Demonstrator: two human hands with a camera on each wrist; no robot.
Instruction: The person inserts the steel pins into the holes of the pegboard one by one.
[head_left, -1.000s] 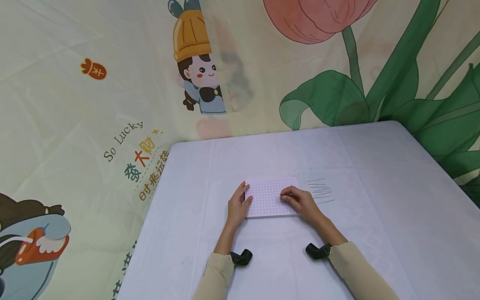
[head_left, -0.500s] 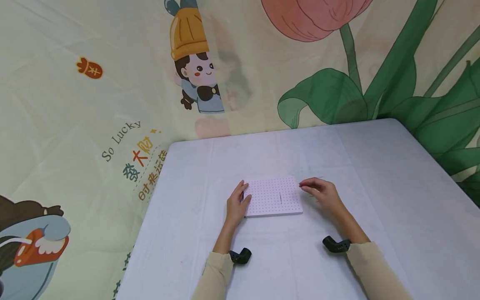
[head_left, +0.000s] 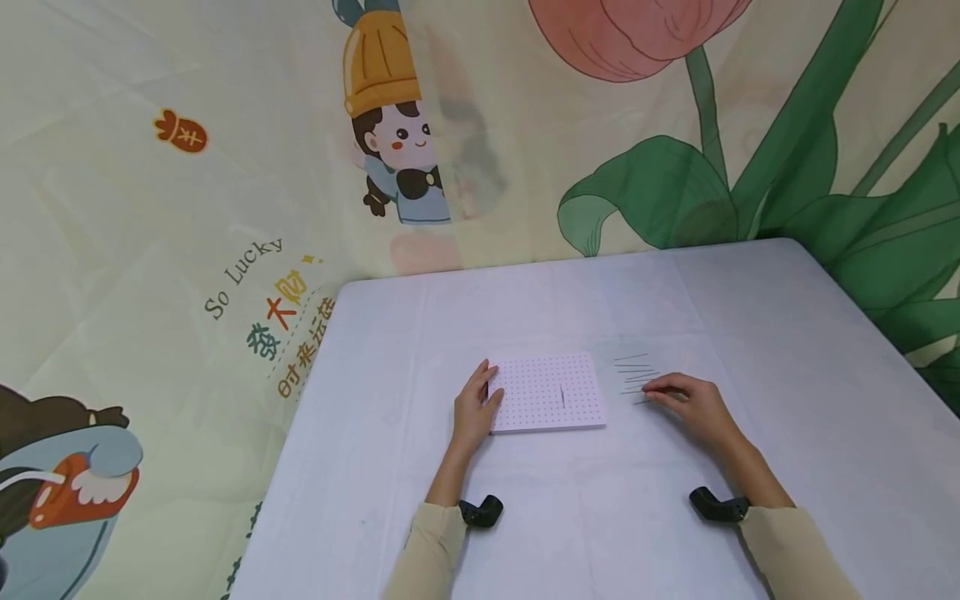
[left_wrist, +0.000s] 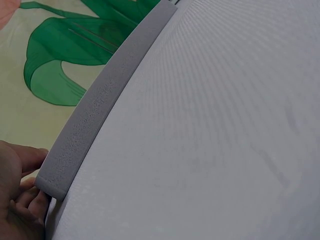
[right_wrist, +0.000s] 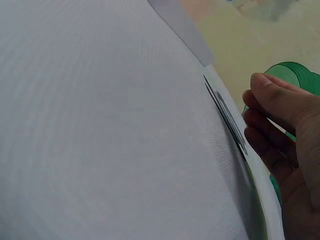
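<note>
A pale pink slab (head_left: 536,392) with a grid of small dots lies on the table. A thin dark needle-like rod (head_left: 562,397) stands out against its dotted top. My left hand (head_left: 476,408) holds the slab's left end. In the left wrist view, my left thumb lies at the top edge of the slab (left_wrist: 95,105), the other fingers bent at its end. To the right lie several thin dark needle-like rods (head_left: 632,367), also seen as a cluster of rods (right_wrist: 227,117). My right hand (head_left: 693,406) has its bent fingertips right at the lower rods, with nothing visible between them.
A white cloth covers the table (head_left: 390,517). Behind it hangs a printed backdrop (head_left: 247,100) with cartoon figures and large leaves. A black wrist camera (head_left: 482,512) sits on my left wrist, and another black camera (head_left: 718,505) on my right.
My right hand has left the slab and moved right to the loose rods, uncovering the rod at the slab. My left hand stays at the slab's left end.
</note>
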